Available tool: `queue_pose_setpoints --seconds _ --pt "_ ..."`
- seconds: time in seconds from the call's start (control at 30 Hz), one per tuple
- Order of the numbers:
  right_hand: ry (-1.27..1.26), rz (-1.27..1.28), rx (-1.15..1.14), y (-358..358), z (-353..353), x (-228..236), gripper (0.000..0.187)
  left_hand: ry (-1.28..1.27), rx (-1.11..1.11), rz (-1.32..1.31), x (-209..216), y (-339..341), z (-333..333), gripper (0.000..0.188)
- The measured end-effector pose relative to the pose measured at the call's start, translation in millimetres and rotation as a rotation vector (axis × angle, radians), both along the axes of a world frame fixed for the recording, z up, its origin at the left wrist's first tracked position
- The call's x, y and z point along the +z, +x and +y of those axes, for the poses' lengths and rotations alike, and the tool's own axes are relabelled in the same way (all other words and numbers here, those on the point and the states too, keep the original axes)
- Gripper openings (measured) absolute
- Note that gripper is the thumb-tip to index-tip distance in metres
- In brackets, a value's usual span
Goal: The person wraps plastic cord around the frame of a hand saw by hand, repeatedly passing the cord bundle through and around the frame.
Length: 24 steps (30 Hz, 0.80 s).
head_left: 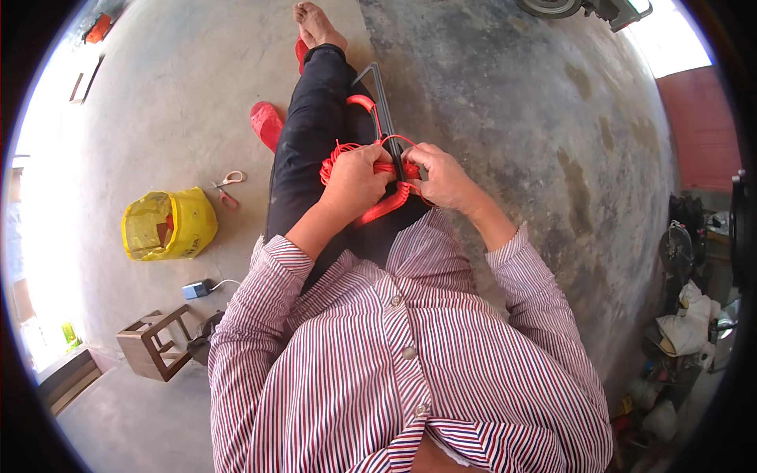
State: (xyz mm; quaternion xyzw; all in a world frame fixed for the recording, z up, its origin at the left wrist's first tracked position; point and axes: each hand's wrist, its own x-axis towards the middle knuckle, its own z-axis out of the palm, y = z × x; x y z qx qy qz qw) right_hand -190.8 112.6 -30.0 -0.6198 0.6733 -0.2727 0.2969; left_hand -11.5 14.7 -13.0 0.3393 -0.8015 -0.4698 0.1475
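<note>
Across my lap lies a thin black frame (382,98), its curved parts wrapped in red cord (384,208). A loose bundle of the same red cord (330,164) sits against the frame between my hands. My left hand (356,180) is closed on the cord at the frame's left side, its thumb and fingers pinched together. On the other side, my right hand (443,180) has its fingers bent in a pinch on a red strand beside the black bar. A loop of strand arches over the bar between the two hands. My fingers partly hide the exact grip points.
Left of my legs, orange-handled scissors (227,189) lie on the concrete floor near a yellow bag (189,227) with red material inside. Closer are a small blue box (195,289) with a white cable and a wooden stool (150,347). A wheel (552,6) stands at the far right.
</note>
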Motion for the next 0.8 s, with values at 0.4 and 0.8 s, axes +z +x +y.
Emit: queue_pose_setpoints --seconds 0.4,0.8 --pt "-0.318 -1.346 -0.224 -39.5 31.5 91.4 0.033 0.511 0.052 -0.005 -5.3 6.6 32.3 0.022" --pt "-0.236 -1.825 0.425 51.9 65.8 227.1 0.016 0.408 0.110 -0.029 -23.7 -2.7 36.7 0.026"
